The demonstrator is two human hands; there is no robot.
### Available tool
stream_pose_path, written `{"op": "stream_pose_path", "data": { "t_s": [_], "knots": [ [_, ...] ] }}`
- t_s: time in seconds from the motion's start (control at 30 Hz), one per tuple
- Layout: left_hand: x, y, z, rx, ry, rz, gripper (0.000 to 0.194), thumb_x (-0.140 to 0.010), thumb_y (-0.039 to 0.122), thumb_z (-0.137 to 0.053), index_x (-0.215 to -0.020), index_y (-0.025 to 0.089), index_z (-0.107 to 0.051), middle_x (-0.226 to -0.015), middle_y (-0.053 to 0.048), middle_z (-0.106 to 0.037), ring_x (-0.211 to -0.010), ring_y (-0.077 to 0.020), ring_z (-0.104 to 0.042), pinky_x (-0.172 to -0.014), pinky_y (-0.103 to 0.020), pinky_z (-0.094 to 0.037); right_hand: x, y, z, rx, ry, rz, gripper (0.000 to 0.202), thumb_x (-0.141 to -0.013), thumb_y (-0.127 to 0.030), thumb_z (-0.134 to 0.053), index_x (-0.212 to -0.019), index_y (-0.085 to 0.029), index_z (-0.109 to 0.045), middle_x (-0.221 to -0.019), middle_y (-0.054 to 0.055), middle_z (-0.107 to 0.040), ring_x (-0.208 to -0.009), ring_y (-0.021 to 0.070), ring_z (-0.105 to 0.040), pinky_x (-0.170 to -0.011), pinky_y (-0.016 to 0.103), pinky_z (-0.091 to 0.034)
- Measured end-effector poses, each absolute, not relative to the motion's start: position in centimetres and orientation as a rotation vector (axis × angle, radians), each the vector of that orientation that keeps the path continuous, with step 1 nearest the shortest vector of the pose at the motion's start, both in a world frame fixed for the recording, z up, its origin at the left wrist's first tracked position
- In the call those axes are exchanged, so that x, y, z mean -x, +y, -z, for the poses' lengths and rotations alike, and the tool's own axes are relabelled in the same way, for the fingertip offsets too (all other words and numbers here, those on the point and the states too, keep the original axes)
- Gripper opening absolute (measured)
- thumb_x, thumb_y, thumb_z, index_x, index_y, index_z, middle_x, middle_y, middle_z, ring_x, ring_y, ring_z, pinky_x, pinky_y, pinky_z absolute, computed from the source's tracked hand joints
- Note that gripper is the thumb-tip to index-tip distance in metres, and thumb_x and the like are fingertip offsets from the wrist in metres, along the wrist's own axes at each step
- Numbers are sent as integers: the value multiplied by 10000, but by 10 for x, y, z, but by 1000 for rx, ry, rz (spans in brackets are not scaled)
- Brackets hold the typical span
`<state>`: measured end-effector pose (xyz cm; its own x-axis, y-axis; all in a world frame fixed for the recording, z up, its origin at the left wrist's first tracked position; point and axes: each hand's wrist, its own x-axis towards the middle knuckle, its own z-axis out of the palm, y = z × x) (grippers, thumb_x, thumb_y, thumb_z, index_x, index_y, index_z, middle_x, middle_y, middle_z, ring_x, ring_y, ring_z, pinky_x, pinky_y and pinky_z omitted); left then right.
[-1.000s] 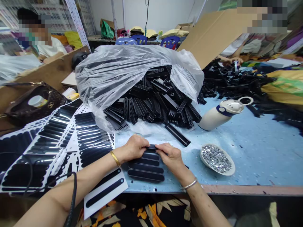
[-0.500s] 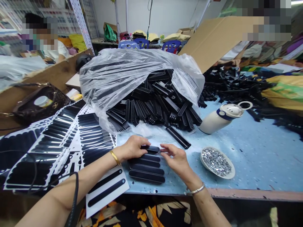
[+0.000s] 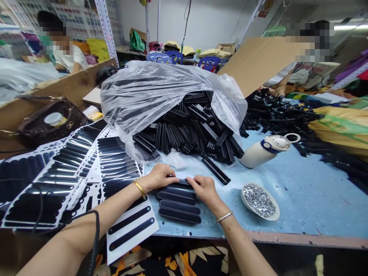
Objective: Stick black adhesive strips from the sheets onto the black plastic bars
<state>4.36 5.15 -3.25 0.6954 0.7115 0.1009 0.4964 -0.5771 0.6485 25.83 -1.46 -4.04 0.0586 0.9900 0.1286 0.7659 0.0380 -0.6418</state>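
A slim black strip (image 3: 183, 181) lies crosswise at the top of a short column of dark strips (image 3: 179, 207) on the table. My left hand (image 3: 161, 178) is closed on its left end, thumb and fingers together. At the strip's right end my right hand (image 3: 204, 188) pinches with thumb and forefinger. Just left of the column is a white backing sheet (image 3: 132, 226) with two black, round-ended stickers left on it. Beyond the hands, a clear plastic bag (image 3: 143, 92) spills a heap of black slotted plastic pieces (image 3: 184, 134).
More sticker sheets (image 3: 51, 180) cover the left side, near a brown handbag (image 3: 43, 122). To the right are a bowl of shiny bits (image 3: 260, 201), a cream bottle (image 3: 255, 155) and a dark pile (image 3: 267, 107). Two people sit farther back.
My right hand has moved left and closed on the right end of the top strip. My left fingers have drawn together on its left end. The view has shifted slightly.
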Motion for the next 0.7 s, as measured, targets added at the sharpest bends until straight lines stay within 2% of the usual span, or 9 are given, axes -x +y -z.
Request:
{"op": "stream_pose_path", "data": {
  "t_s": [0.1,0.17,0.27,0.33,0.47,0.57,0.7],
  "knots": [
    [-42,52,32,-2293,912,-473,263,-852,404,-638,-833,180,-775,-743,-46,-726,-696,-159,-620,-652,-233,-391,-262,-13,41,1773,-1746,-535,584,-832,-592,-493,-390,-210,-466,-395,25,-511,-423,124,-465,-471,265,-325],
    [-41,51,28,-2292,905,-445,259,-853,397,-634,-842,180,-774,-758,-46,-729,-700,-157,-618,-647,-228,-385,-265,-13,40,1766,-1725,-584,582,-882,-592,-417,-460,-206,-527,-411,26,-542,-399,128,-494,-452,255,-358],
    [-44,51,20,-2320,933,-378,295,-866,419,-606,-860,173,-768,-727,-43,-715,-659,-153,-595,-597,-229,-347,-269,-15,36,1746,-1710,-662,593,-944,-554,-298,-671,-173,-661,-482,35,-622,-384,142,-549,-423,248,-398],
    [-50,51,16,-2375,1011,-339,364,-864,482,-592,-837,159,-759,-666,-49,-685,-620,-162,-572,-563,-244,-306,-268,-17,34,1730,-1737,-669,547,-926,-542,-355,-687,-169,-677,-504,36,-637,-417,151,-576,-437,249,-412],
    [-61,53,16,-2490,1050,-245,486,-853,570,-570,-660,148,-716,-576,-65,-621,-583,-175,-542,-547,-270,-264,-264,-17,31,1709,-1816,-566,434,-847,-459,-492,-530,-190,-617,-519,44,-623,-535,168,-584,-532,270,-411],
    [-54,56,19,-2474,974,-281,451,-897,490,-535,-649,157,-710,-598,-58,-634,-592,-165,-545,-556,-265,-293,-262,-18,31,1699,-1847,-500,410,-832,-405,-479,-501,-192,-594,-531,51,-613,-549,165,-558,-556,285,-392],
    [-26,44,15,-2441,925,-338,316,-909,284,-514,-718,154,-729,-701,-57,-699,-652,-157,-600,-622,-246,-392,-263,-25,28,1677,-1878,-483,396,-814,-375,-486,-471,-195,-569,-509,41,-594,-520,156,-538,-545,283,-392]
  ]
}}
